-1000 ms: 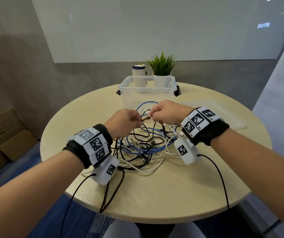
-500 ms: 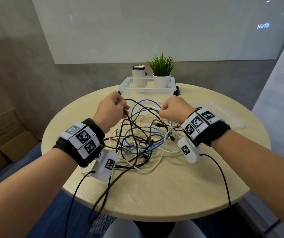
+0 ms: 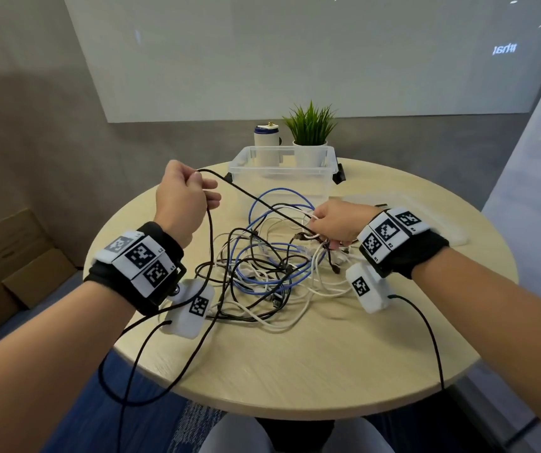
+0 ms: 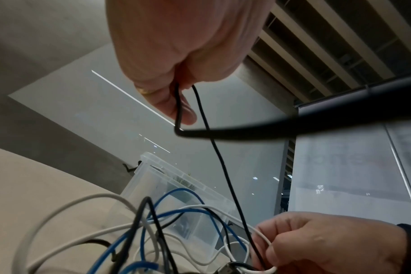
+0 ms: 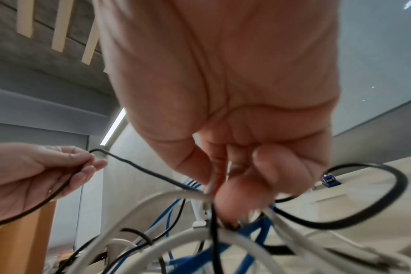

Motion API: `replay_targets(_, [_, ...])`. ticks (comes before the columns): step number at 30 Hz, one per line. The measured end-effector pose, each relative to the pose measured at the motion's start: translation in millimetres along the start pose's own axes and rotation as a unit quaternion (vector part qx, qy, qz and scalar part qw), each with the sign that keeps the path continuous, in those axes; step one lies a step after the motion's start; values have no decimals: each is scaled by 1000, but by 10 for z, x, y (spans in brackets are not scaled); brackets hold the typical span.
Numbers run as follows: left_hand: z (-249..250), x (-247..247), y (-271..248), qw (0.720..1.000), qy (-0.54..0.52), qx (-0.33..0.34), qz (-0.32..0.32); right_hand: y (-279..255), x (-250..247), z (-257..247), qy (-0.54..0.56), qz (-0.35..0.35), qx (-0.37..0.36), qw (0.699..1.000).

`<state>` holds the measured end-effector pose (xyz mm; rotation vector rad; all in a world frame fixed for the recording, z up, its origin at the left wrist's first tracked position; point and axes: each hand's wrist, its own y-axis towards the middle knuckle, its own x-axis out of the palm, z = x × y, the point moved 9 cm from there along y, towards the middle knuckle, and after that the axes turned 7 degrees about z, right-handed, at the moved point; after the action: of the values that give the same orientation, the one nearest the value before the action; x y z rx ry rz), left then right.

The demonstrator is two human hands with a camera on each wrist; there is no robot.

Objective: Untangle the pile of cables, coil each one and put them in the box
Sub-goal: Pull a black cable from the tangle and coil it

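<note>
A round wooden table (image 3: 295, 364) is seen from above, and everything else is placed here relative to the clear plastic box (image 3: 282, 171) standing at its far edge. Behind the box a small potted plant (image 3: 310, 132) and a white canister (image 3: 266, 138) are set side by side; to its right a clear lid (image 3: 426, 217) lies flat on the table. Just in front of the box the pile of cables (image 3: 262, 266) is spread, black, white and blue strands looped through one another; nothing coiled can be made out inside the box. To the front left of the box the left hand (image 3: 181, 197) is raised above the table, its fingers curled round a thin black cable (image 3: 256, 197), which is bent over the fingers and runs taut down to the pile, while its other length hangs past the table's near edge. To the front right of the box the right hand (image 3: 337, 223) is held low on the pile, fingertips pinched on white strands where the black cable enters. The cables are judged light, limp and fairly slick, with stiffer plugs that may snag at crossings; a hold close to a free end or plug is judged best, so the strand can be fed through loops rather than dragged, which would tighten the tangle.
</note>
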<state>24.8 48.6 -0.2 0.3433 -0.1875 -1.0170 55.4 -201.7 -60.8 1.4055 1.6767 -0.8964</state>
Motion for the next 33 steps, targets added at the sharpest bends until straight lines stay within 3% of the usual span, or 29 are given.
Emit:
replay_targets(2, [-84,-1,5,999,21,-24,-15,13,46,25,29,-17,11,999])
replay_targets(4, [-155,31,-2,989,132,-23,-56,32,19,31,56,-5,16,998])
replay_targets(7, [-221,131,-65,904,400,39,-148,52,-81,5,81,24,2,996])
replay_targets(9, [-254,189,-130,861,473,60,-177,37,-125,-36,98,40,-16,994])
replay_targets(12, [-174,290,-186,831,514,131,-167,-5,-238,-123,84,94,-55,990])
replay_targets(13, [-110,340,-219,833,502,164,-162,-29,-274,-155,80,112,-65,988])
replay_targets(16, [160,502,-381,877,365,262,-173,-79,-315,-253,90,128,-91,983])
replay_targets(19, [265,670,-548,870,328,298,-217,-130,-276,-385,103,107,-122,981])
replay_targets(23, [152,799,-642,860,346,273,-258,-171,-287,-455,118,115,-137,977])
replay_targets(26, [138,774,-584,871,343,268,-229,-178,-303,-416,113,126,-128,977])
replay_targets(33, [324,427,-256,969,155,167,-92,-86,-303,-134,50,147,-66,986])
